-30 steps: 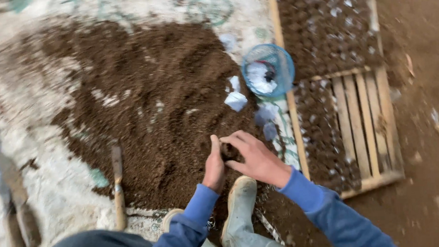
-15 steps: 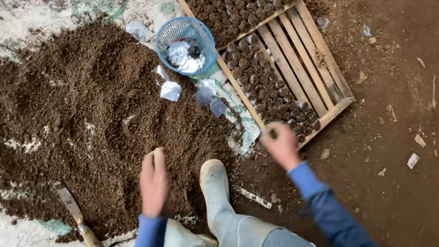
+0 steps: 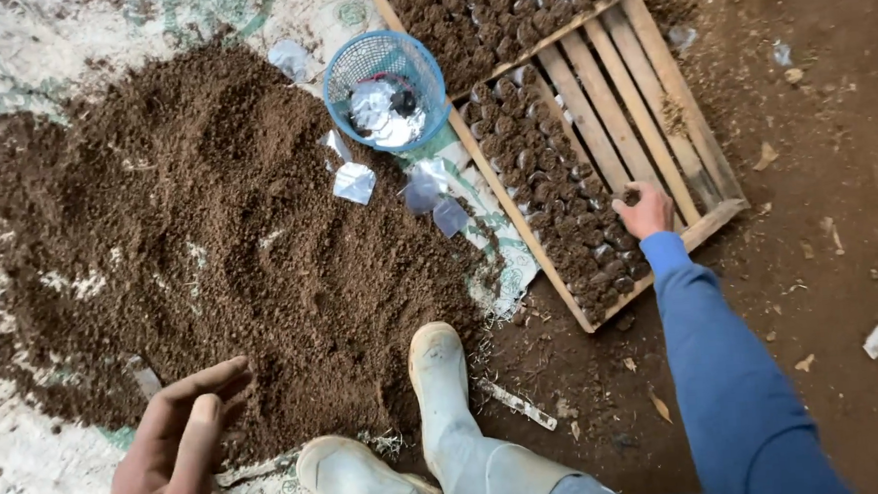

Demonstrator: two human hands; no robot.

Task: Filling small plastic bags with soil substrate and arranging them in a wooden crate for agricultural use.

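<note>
**Right hand at the pot rows, left hand free over the soil**

The ground is bare brown earth with scraps of leaf and litter. On its left part lies a pale printed sheet point(image 3: 30, 459), and on the sheet spreads a big soil heap point(image 3: 187, 220); the sheet and the heap both run out of the frame at the left. A wooden pallet point(image 3: 641, 96) lies slanted at the upper right, its top end cut off by the frame. Rows of small filled pots point(image 3: 546, 181) cover its left part, while bare slats show on the right.

A blue basket point(image 3: 385, 79) stands between heap and pallet, touching the pallet edge, with crumpled clear bags inside. More clear bags point(image 3: 355, 181) lie on the soil just below it.

The right hand point(image 3: 645, 209) is curled over the last pots in the rows; whether it grips one I cannot tell, as the fingers hide it. The left hand point(image 3: 179, 441) is flat and holds nothing, near the heap's lower edge; its wrist is cut off. Two pale boots point(image 3: 441, 377) stand between the arms.
</note>
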